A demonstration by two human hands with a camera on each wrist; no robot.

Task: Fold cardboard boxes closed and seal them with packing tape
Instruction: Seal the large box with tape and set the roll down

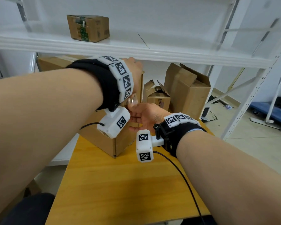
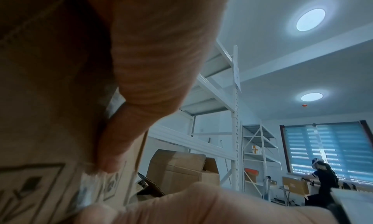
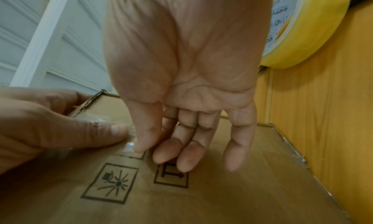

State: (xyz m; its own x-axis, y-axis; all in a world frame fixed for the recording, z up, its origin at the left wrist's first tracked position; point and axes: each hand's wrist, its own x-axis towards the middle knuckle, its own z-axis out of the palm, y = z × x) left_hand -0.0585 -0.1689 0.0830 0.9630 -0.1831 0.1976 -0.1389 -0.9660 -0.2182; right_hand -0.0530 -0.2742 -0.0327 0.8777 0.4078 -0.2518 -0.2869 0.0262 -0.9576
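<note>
Brown cardboard box (image 1: 104, 142) is standing at the far left edge of the yellow wooden table (image 1: 120, 184). A clear tape strip (image 3: 129, 143) is running down its side w/ its end just under the right hand (image 3: 181, 83), fingers loosely extended & touching the panel. Left hand (image 3: 50, 128) is pressing the tape w/ its thumb, nearer the box's top edge. Yellow tape roll (image 3: 306, 27) is lying behind the right wrist.

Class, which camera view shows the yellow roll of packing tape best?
The right wrist view: the tape roll lies on the wooden table, its yellow side and printed core plain. The head and left wrist views show no roll.
</note>
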